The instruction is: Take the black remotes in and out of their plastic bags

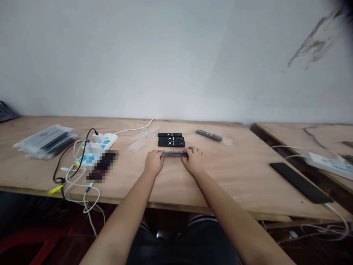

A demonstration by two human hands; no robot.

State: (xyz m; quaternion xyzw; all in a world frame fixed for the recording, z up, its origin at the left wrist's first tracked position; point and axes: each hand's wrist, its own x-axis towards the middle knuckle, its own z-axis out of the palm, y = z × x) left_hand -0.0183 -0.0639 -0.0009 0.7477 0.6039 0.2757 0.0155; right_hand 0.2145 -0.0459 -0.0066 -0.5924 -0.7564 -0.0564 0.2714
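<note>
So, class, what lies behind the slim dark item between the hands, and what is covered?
Behind the slim item, black remotes lie close together, buttons up, on the wooden table, with the wall beyond. The bit of table that the item blocks cannot be seen.

Forearms (132,208) are bare; dark legwear (182,248) has pale stripes (202,218).

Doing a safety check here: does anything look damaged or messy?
Yes: a ragged brown patch mars the pale wall at upper right, and at left tangled cables by the power strip droop off the table.
</note>
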